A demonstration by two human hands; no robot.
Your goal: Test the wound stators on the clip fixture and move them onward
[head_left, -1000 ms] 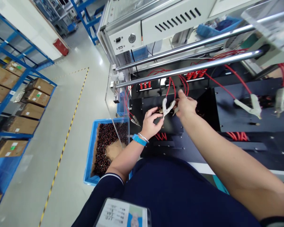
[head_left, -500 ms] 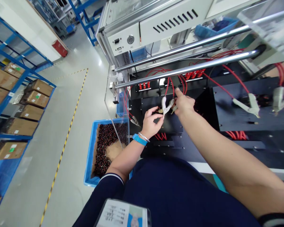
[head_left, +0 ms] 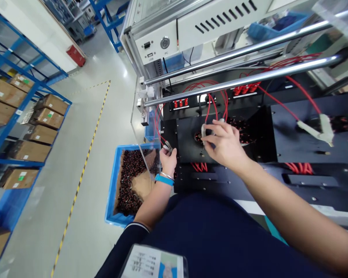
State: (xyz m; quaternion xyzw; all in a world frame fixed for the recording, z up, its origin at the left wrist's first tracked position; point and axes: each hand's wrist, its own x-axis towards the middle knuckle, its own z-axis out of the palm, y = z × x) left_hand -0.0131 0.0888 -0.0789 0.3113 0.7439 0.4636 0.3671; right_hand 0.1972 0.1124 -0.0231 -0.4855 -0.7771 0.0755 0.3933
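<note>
Red wires run down to a white clip [head_left: 203, 129] that the right hand [head_left: 224, 144] pinches between curled fingers above a dark coil [head_left: 198, 137] on the black fixture plate [head_left: 188, 148]. To its left, the left hand [head_left: 168, 159] closes its fingertips on a small metal clip [head_left: 167, 146] at the plate's edge, beside a blue bin [head_left: 111, 193] of coils.
</note>
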